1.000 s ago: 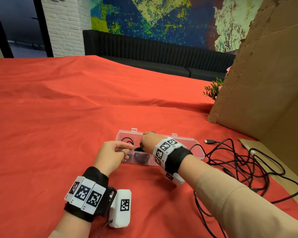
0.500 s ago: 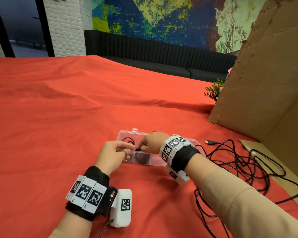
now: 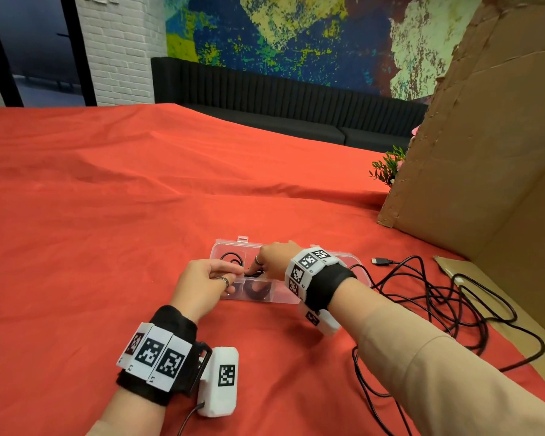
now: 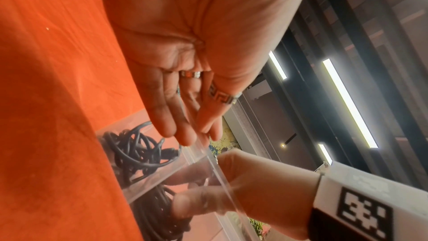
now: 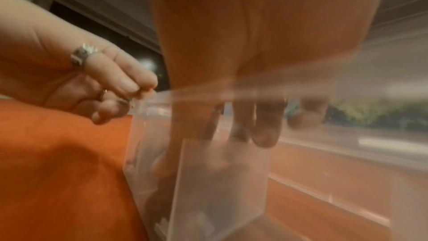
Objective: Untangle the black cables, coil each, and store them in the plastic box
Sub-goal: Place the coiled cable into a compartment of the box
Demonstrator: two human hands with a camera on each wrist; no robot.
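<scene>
A: Where do we find the plastic box (image 3: 353, 272)?

B: On the red cloth (image 3: 107, 231), under both hands. Our left hand (image 3: 206, 283) pinches its near rim with curled fingers (image 5: 129, 81).

A: And the right hand (image 3: 276, 259)?

B: It reaches down into the box, fingers (image 4: 197, 202) curled onto a coiled cable (image 3: 258, 289); we cannot tell if it truly grips. 1 more coil (image 4: 136, 151) sits in the compartment below our left fingertips.

A: The rest?

B: Loose tangled cables (image 3: 447, 297) lie right of the right wrist.
</scene>
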